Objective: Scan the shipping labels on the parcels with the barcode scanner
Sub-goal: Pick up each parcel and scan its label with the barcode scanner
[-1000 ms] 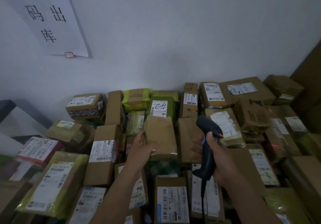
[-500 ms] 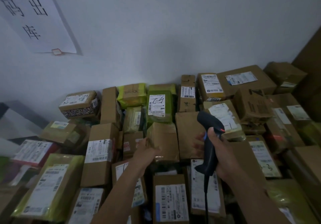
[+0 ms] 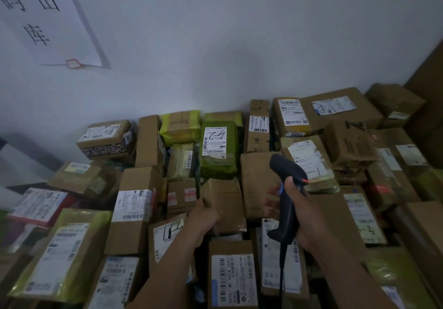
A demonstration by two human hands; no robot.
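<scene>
Head view: amid a heap of parcels point(image 3: 134, 212), a left hand point(image 3: 203, 215) grips the edge of a small, tape-wrapped brown cardboard parcel point(image 3: 226, 200); the right hand point(image 3: 309, 217) is curled round a black pistol-grip barcode scanner point(image 3: 285, 172). The parcel looks light and stiff, and is best held by its edges.

Parcel storeroom, labelled cardboard boxes point(image 3: 137, 210) piled

Both arms are bare along all of their visible length. The left forearm point(image 3: 167, 268) runs uncovered from the near edge to the left hand point(image 3: 203, 215), which is bare too. The right forearm point(image 3: 347, 277), looking broader at the near right, is likewise uncovered up to the bare right hand point(image 3: 309, 215).
</scene>
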